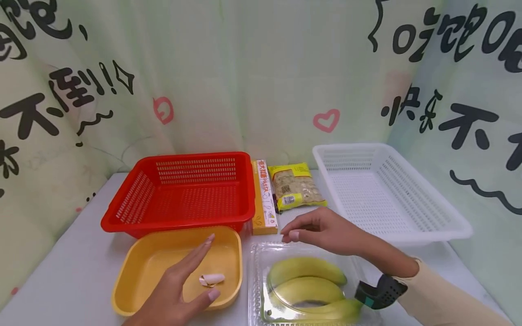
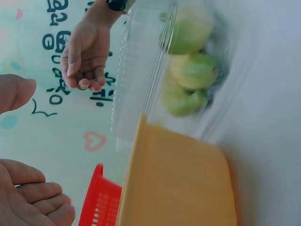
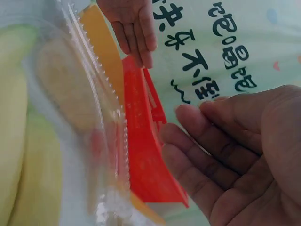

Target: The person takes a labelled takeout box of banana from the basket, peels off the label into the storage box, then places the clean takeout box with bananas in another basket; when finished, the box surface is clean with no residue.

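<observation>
My left hand hovers over the front of a yellow basin, its fingers extended and thumb apart, holding nothing. A small pale pink wrapped piece lies in the basin, between the thumb and fingers as the head view shows it. Above the back edge of a clear plastic box is my right hand, fingers loosely bent and nothing between them. Several bananas lie inside the box, whose lid appears to be down. In the right wrist view the right palm shows no object.
Behind the basin stands a red basket, and a white basket is at the back right. Between them lie a yellow-and-white pasta box and a yellow-and-clear food packet. A printed curtain closes off the back.
</observation>
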Action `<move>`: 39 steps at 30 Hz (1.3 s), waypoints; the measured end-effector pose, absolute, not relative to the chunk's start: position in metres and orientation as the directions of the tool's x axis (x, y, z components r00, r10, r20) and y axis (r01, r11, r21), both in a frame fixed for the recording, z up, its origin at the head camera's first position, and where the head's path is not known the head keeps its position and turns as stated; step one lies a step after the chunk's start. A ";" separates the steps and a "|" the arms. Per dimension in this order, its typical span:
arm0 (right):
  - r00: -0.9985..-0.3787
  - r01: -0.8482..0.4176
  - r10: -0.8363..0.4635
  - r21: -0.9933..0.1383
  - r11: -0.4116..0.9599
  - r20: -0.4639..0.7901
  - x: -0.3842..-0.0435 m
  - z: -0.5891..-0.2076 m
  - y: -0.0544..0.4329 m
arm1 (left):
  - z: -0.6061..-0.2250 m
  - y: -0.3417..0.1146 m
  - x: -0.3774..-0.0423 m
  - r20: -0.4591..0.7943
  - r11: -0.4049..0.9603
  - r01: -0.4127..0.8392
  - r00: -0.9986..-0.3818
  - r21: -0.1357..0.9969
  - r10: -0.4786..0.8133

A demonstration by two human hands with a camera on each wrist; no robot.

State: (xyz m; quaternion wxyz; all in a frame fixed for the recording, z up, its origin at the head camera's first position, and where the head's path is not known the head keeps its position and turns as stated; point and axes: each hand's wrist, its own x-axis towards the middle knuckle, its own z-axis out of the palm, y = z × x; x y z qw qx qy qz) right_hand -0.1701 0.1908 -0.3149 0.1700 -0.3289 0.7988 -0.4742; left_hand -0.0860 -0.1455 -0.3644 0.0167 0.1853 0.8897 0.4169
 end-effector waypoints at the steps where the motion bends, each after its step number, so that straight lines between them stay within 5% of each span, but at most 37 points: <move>1: -0.734 -0.355 -0.678 -0.877 0.325 0.045 -0.169 -0.315 0.195 | -0.364 -0.143 -0.087 0.102 0.575 0.301 -0.930 0.761 0.352; 7: -0.762 -0.344 -0.645 -0.874 0.343 0.046 -0.159 -0.320 0.213 | -0.365 -0.127 -0.089 0.016 0.516 0.249 -0.910 0.819 0.414; 17: -0.759 -0.448 -0.633 -0.827 0.339 0.152 -0.130 -0.328 0.255 | -0.375 -0.110 -0.083 0.230 0.380 0.479 -0.809 0.791 0.542; 25: -0.795 -0.451 -0.585 -0.803 0.388 0.164 -0.108 -0.333 0.288 | -0.378 -0.094 -0.074 0.186 0.343 0.402 -0.834 0.849 0.519; 28: -0.800 -0.482 -0.566 -0.774 0.411 0.199 -0.101 -0.337 0.298 | -0.390 -0.088 -0.075 0.312 0.294 0.532 -0.772 0.794 0.554; 34: -0.802 -0.531 -0.544 -0.708 0.465 0.244 -0.088 -0.349 0.315 | -0.420 -0.081 -0.081 0.625 0.083 0.811 -0.506 0.578 0.594; 39: -0.791 -0.536 -0.559 -0.723 0.436 0.249 -0.080 -0.357 0.327 | -0.431 -0.076 -0.081 0.662 0.056 0.834 -0.475 0.550 0.579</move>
